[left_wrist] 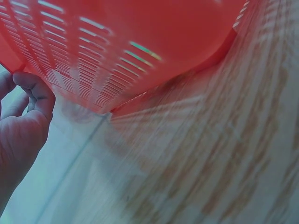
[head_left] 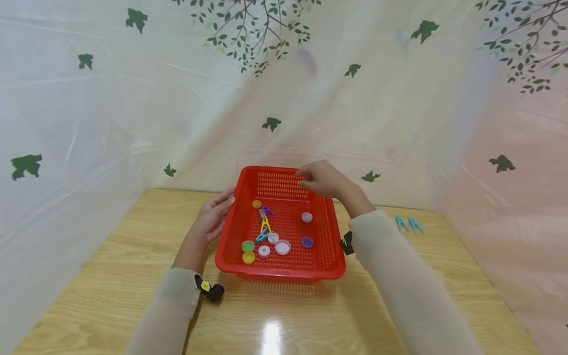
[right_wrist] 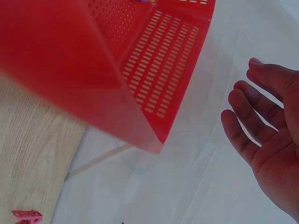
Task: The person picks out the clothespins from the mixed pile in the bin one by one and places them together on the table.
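The red basket (head_left: 290,222) stands on the wood-grain table (head_left: 111,276), in front of a pale curtain (head_left: 213,123) printed with green leaves. It is glossy plastic, roughly rectangular with rounded corners and a broad turned-out rim, and rows of small slots pierce its walls and floor. Inside, mostly toward its left and near side, lie a purple clip (head_left: 268,210), a yellow clip (head_left: 265,225), a blue clip (head_left: 263,235) and a green cap (head_left: 248,246) touching or just beside a yellow cap (head_left: 248,258). A purple cap (head_left: 307,242) and a pale pink cap (head_left: 306,217) sit apart on the right.

The left hand (head_left: 212,215) holds the basket's left rim; the left wrist view shows its thumb and a finger pinching the edge, and also the slotted outer wall, with a little green and yellow showing through. The right hand (head_left: 326,180) hovers by the far right corner; its own wrist view shows the fingers loosely spread, holding nothing and clear of the basket. That view also catches a pink piece (right_wrist: 28,215) on the table, cut by the picture's edge, while only the head view shows two light-blue clips (head_left: 414,225) to the right of the basket
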The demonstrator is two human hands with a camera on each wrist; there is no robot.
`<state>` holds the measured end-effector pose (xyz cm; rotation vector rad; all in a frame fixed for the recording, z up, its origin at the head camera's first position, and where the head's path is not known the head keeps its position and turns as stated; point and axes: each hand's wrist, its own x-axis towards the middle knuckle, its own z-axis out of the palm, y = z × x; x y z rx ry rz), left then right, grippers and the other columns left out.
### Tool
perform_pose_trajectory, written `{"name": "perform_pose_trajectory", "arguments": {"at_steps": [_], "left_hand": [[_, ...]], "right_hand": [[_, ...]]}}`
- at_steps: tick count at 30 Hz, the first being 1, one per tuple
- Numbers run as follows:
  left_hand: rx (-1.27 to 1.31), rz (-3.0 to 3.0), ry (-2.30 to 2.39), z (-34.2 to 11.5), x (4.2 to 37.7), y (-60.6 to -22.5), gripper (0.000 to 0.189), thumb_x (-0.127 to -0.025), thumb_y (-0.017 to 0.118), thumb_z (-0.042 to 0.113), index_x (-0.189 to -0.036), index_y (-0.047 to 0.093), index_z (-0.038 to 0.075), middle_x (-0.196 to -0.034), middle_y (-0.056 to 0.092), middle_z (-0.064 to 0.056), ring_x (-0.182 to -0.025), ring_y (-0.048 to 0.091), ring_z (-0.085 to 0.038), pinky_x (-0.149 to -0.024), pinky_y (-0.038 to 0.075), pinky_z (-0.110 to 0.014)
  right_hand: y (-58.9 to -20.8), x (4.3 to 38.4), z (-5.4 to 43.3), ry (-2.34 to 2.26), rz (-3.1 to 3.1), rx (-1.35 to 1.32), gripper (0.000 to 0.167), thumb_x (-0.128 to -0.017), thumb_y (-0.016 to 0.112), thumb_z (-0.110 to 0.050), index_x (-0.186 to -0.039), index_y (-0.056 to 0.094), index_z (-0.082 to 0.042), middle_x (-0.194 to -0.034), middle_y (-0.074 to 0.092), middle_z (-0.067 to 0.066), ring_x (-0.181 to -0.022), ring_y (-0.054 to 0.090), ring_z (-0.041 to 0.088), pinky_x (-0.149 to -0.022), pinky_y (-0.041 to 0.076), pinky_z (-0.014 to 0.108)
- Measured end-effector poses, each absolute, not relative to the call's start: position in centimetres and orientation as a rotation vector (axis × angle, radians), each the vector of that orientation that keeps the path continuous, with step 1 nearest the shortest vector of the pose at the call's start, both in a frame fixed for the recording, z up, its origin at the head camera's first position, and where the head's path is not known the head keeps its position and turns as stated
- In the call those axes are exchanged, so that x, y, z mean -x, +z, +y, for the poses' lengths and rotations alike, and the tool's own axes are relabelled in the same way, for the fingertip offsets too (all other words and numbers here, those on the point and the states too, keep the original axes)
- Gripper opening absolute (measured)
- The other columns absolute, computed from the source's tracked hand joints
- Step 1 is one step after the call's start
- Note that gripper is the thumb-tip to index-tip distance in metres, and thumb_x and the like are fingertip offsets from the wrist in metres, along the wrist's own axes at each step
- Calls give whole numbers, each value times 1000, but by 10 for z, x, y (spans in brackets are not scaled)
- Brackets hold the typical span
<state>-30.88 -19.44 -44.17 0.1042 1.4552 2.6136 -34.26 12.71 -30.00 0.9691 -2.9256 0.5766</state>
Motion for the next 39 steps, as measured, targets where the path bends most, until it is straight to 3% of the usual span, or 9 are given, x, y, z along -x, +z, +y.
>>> {"name": "perform_pose_trajectory", "arguments": {"at_steps": [9,18,25,39], "left_hand": [[-110,1464,2602,-197,310,-444,55,-102,65,16,-154,47,10,-138,62,-7,-108,68,-18,-92,58,-34],[-111,1451,2600,-197,310,-443,56,-103,63,15,-155,44,10,-135,63,-7,-105,69,-16,-91,59,-34],[-100,1431,2608,-197,310,-442,56,-103,62,14,-156,44,10,-131,66,-4,-104,70,-16,-89,60,-33],[-95,1439,2616,-197,310,-443,56,-102,64,13,-155,45,10,-131,66,-5,-105,69,-16,-90,59,-33]], "right_hand": [[-302,337,102,555,-2950,-1003,31,-99,70,-18,-127,71,-5,-100,70,6,-86,61,21,-82,58,33],[-309,334,84,594,-2943,-1054,29,-99,71,-21,-126,72,-10,-96,68,3,-83,60,18,-78,55,28],[-321,335,74,655,-2961,-1055,32,-98,71,-22,-128,71,-12,-110,71,3,-93,63,17,-85,59,30],[-344,333,60,693,-2980,-1083,32,-97,73,-21,-129,71,-16,-119,72,0,-95,65,13,-88,59,27]]}}
